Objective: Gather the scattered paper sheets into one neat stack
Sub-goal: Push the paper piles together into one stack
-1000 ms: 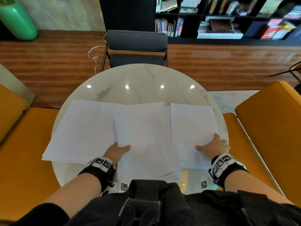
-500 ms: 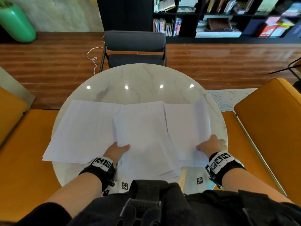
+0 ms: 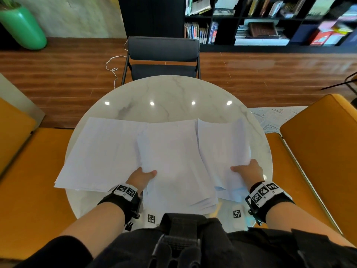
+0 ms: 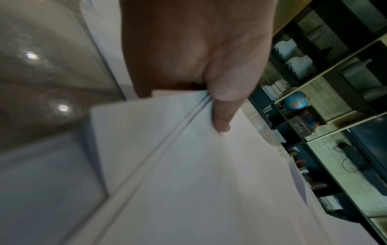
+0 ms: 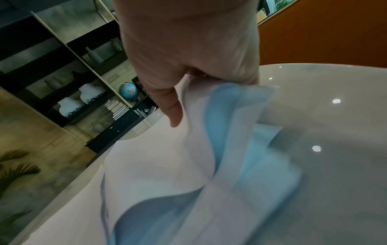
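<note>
White paper sheets lie in three groups on the round marble table (image 3: 170, 93). A thick middle stack (image 3: 173, 161) is pinched at its near left edge by my left hand (image 3: 144, 176), thumb on top; the left wrist view shows the thumb (image 4: 222, 114) pressing that stack (image 4: 209, 182). My right hand (image 3: 246, 170) grips the right group of sheets (image 3: 222, 147), lifted and curling off the table, as the right wrist view shows (image 5: 199, 157) under the hand (image 5: 184, 79). A third spread of sheets (image 3: 100, 151) lies flat on the left, untouched.
A dark chair (image 3: 162, 59) stands at the table's far side. Orange seats (image 3: 318, 151) flank the table left and right. A bookshelf (image 3: 270, 20) lines the back wall and a green vase (image 3: 21, 28) stands far left. Marker tags (image 3: 151, 218) sit at the near edge.
My right hand has lifted the right group of sheets and drawn it leftward toward the middle stack; its edges now curl upward. The left hand has stayed on the middle stack.
</note>
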